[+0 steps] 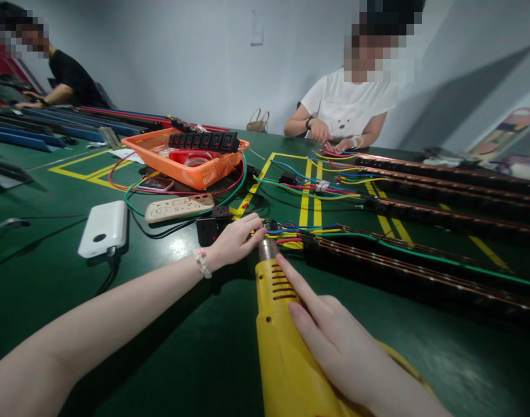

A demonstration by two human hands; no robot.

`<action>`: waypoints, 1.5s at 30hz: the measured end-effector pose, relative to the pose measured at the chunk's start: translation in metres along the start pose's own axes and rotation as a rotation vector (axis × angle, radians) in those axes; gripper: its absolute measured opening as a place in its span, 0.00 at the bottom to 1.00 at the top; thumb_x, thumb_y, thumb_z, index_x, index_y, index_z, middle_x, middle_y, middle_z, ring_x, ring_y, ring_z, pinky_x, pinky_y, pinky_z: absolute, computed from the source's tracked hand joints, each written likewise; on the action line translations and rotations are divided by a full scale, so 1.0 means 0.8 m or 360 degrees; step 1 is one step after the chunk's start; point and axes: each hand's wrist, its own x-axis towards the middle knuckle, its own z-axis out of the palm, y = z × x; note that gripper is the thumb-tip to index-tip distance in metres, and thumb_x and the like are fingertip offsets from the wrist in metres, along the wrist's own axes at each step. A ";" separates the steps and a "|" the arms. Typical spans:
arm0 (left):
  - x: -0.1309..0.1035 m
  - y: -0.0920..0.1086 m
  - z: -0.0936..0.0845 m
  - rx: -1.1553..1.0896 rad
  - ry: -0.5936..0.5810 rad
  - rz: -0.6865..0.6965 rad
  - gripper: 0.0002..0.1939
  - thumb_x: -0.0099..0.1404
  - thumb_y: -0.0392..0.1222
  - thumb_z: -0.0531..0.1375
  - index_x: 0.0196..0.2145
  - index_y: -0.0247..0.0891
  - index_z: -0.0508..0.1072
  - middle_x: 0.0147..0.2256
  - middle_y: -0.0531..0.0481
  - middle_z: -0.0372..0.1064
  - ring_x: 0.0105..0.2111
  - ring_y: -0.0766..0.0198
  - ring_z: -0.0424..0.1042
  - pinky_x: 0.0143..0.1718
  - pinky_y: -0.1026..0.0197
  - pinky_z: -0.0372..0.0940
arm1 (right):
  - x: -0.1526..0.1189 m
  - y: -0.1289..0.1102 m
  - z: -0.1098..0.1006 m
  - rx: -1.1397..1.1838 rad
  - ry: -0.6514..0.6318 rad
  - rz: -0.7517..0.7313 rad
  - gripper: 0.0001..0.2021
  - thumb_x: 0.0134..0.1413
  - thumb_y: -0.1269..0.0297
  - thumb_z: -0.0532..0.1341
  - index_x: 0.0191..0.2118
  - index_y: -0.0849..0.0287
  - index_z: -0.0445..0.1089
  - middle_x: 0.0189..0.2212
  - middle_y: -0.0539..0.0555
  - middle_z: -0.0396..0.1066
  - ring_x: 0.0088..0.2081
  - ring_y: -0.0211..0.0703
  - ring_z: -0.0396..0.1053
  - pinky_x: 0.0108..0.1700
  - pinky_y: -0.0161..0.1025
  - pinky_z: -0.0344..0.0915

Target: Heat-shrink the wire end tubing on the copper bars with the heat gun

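Observation:
My right hand (329, 330) is wrapped round a yellow heat gun (280, 336), its index finger stretched along the body towards the metal nozzle (268, 249). Just beyond the nozzle, my left hand (238, 238) has its fingers pressed together at the ends of blue, red and yellow wires (286, 233); what they pinch is too small to make out. Beside that hand lies a black block (207, 230). The wires run right into a long black strip with copper-coloured rails (395, 263), and a green wire (421, 249) runs along it.
An orange basket (182, 165) holds black socket parts. Near it lie a patterned phone (180, 208) and a white power bank (103, 229) with a cable. More wired strips (456, 209) lie at right. Across the table, a person in white (347, 104) handles wires; another sits far left.

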 end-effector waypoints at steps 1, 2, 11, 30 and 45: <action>0.000 0.000 -0.001 -0.0004 -0.0003 0.0007 0.19 0.69 0.48 0.43 0.29 0.31 0.62 0.32 0.48 0.59 0.33 0.71 0.58 0.36 0.67 0.55 | 0.000 0.000 0.000 0.0003 -0.0001 0.0006 0.31 0.56 0.41 0.28 0.64 0.39 0.24 0.43 0.50 0.61 0.41 0.26 0.63 0.46 0.27 0.59; 0.000 0.000 -0.001 -0.0008 -0.0005 0.0012 0.19 0.69 0.48 0.43 0.29 0.31 0.62 0.32 0.48 0.59 0.33 0.71 0.58 0.36 0.67 0.55 | 0.001 0.000 0.000 0.0004 -0.0003 0.0009 0.31 0.56 0.41 0.28 0.64 0.39 0.24 0.43 0.50 0.61 0.40 0.26 0.62 0.46 0.27 0.59; -0.001 -0.002 0.000 -0.0024 0.0031 0.0030 0.18 0.68 0.47 0.45 0.28 0.31 0.61 0.31 0.49 0.59 0.31 0.72 0.58 0.34 0.68 0.54 | 0.001 0.001 -0.002 0.0080 0.0096 -0.0042 0.34 0.58 0.44 0.33 0.67 0.54 0.34 0.36 0.53 0.63 0.37 0.22 0.61 0.45 0.22 0.59; -0.003 -0.004 0.002 0.0043 -0.0003 0.0018 0.15 0.66 0.44 0.48 0.26 0.31 0.62 0.29 0.51 0.58 0.29 0.74 0.57 0.33 0.69 0.52 | 0.016 0.026 -0.016 0.0155 0.0524 0.0195 0.37 0.57 0.41 0.35 0.67 0.58 0.37 0.42 0.55 0.64 0.46 0.28 0.64 0.55 0.28 0.59; 0.001 -0.009 0.006 -0.0025 0.0007 -0.0061 0.22 0.70 0.48 0.42 0.24 0.30 0.60 0.28 0.51 0.57 0.28 0.75 0.55 0.31 0.67 0.49 | 0.014 0.023 -0.013 0.0162 0.0317 0.0189 0.36 0.55 0.37 0.31 0.66 0.47 0.32 0.40 0.53 0.64 0.39 0.26 0.65 0.53 0.34 0.61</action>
